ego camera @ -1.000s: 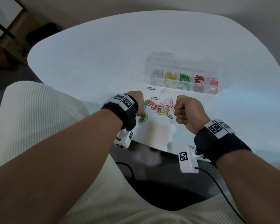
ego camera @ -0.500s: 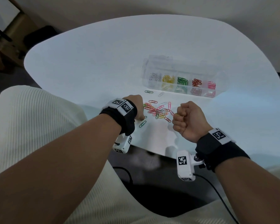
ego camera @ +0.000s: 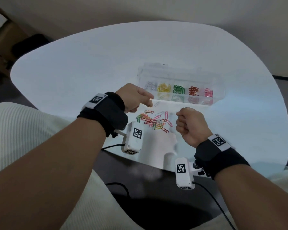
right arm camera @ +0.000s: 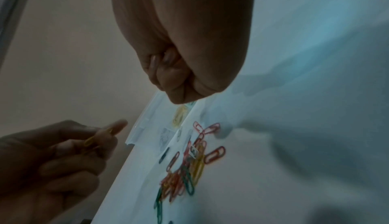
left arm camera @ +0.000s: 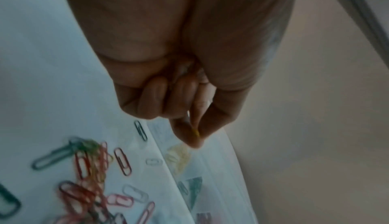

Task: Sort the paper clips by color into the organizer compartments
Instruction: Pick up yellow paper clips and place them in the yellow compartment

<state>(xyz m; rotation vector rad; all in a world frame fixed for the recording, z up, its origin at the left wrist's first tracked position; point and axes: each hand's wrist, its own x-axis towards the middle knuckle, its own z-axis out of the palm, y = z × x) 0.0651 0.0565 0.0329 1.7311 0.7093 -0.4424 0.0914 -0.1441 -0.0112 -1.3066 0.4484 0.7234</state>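
A clear organizer (ego camera: 173, 73) lies open on the white table (ego camera: 90, 67); its compartments hold white, yellow, green, red and pink clips. A mixed pile of paper clips (ego camera: 154, 121) lies in front of it, also in the wrist views as the pile (left arm camera: 90, 169) and the pile (right arm camera: 189, 166). My left hand (ego camera: 150, 99) is raised between pile and organizer's left end. It pinches a yellow clip (ego camera: 150, 104) between thumb and forefinger, as the clip (left arm camera: 196, 132) and the clip (right arm camera: 90, 142) also show. My right hand (ego camera: 181, 120) is a closed fist right of the pile; nothing shows in the fist (right arm camera: 174, 78).
Single clips lie apart from the pile: a white one (ego camera: 157, 103), a red one (ego camera: 149, 111) and a dark green one (left arm camera: 140, 130). The table's near edge (ego camera: 156, 163) runs just below my wrists. Dark furniture (ego camera: 28, 45) stands beyond the table at left.
My left hand has risen from the pile's left edge and moved toward the organizer with a yellow clip pinched in it. The right fist has drawn back slightly from the pile.
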